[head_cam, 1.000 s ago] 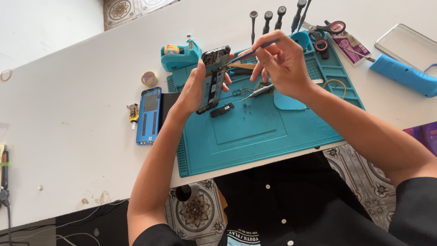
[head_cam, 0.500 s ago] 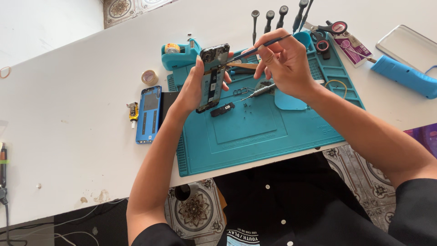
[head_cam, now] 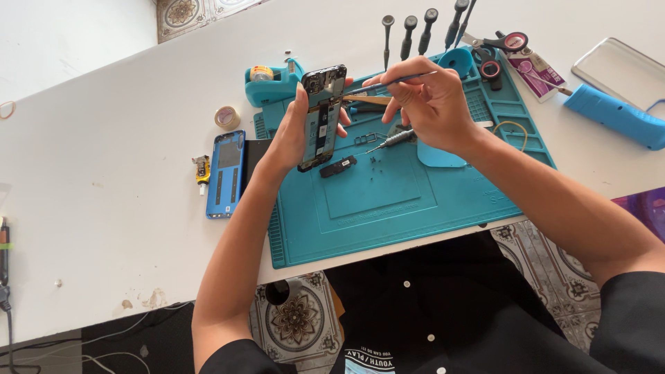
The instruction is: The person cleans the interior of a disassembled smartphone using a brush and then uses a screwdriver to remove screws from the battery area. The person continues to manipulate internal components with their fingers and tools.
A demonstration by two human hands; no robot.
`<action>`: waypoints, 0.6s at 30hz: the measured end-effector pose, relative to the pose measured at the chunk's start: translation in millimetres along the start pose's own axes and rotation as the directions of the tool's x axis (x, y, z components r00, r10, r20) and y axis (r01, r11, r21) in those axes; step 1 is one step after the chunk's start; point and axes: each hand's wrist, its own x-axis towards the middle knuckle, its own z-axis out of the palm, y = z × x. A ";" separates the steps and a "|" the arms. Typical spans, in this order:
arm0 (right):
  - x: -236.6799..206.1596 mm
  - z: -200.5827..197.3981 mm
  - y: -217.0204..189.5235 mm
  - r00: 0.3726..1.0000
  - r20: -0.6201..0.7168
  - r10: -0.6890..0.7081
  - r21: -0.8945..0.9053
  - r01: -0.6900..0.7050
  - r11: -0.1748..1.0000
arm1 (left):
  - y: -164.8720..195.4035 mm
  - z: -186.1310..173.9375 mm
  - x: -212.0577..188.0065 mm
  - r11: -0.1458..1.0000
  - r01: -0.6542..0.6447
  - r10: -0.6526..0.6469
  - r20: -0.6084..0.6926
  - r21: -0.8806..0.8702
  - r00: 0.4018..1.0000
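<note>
While the left hand (head_cam: 294,138) has its grip closed around an opened phone (head_cam: 322,116) above the teal mat (head_cam: 388,201), the right hand (head_cam: 429,104) pinches tweezers (head_cam: 377,84) touching its top.

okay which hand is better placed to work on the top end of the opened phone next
The right hand, probably. It holds a thin tool whose tip meets the upper part of the phone. The left hand is wrapped around the phone, holding it upright above the mat.
</note>
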 end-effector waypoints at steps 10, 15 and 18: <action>2.7 -3.9 2.0 0.977 -0.108 0.182 0.111 -0.170 0.979 | 2.4 3.9 -2.8 0.998 -0.018 0.016 0.025 0.055 1.000; 3.6 -4.3 0.3 0.950 -0.118 0.290 0.160 -0.270 0.949 | 1.5 3.1 -2.5 0.999 -0.001 0.001 0.019 0.032 1.000; 4.7 -4.4 -0.9 0.937 -0.108 0.332 0.227 -0.302 0.926 | 1.2 2.9 -2.5 0.999 -0.023 0.022 0.031 0.026 0.999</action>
